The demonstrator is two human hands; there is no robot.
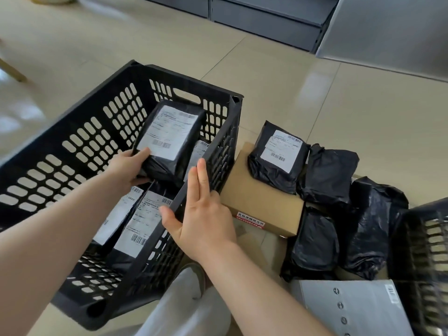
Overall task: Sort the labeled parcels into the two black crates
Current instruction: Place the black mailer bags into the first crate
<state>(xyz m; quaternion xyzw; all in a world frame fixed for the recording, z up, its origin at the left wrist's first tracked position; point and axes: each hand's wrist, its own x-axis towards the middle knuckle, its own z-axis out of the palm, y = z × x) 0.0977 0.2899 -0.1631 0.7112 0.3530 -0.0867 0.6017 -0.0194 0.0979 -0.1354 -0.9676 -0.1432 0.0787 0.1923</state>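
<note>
— Nearest item: pale trouser leg (184, 309), bottom centre, above the tiled floor (278, 76). Next?

— Right hand (202, 214): fingers straight, thumb hooked over the near rim of the left black crate (72, 141). Grasping nothing else.

— Left hand (128, 164)?

— Fingers curled round the lower end of a black parcel (169, 139), white label up, held tilted inside that crate.

— Crate contents otherwise?

— Two labelled parcels (135, 221) lying side by side on its bottom, beneath the held one; a third label shows partly behind.

— Unsorted stock?

— On the floor right of the crate: cardboard box (261, 200) with a red sticker on its near edge; one labelled black parcel (276, 156) resting on it; several black bags (339, 209), labels not visible, bunched just beside. Grey mailer (351, 309) nearer, flat.

— Second crate (424, 263)?

— Far right edge, partly out of view; contents cannot be told.
</note>
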